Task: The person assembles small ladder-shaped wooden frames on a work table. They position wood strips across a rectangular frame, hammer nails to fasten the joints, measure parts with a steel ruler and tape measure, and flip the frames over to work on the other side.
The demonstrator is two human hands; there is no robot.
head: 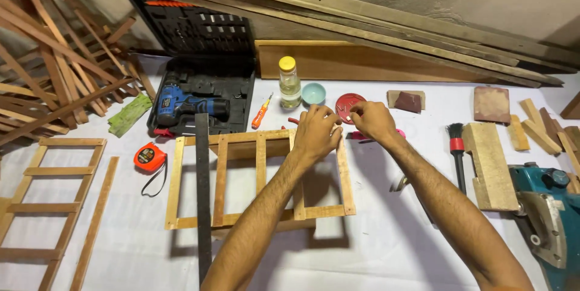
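Wooden slatted frame (241, 176): flat, long axis left–right. Far right corner under left hand (315, 132), fingers pinched there; right hand (371, 119) just beside, fingertips together.

A single head-worn camera looks steeply down and forward over the white tabletop (386, 248) from its near edge, facing the far wall. It sits close: both forearms enter from the bottom, and the hands work mid-frame.

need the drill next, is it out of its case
No, the blue drill lies in the open black case.
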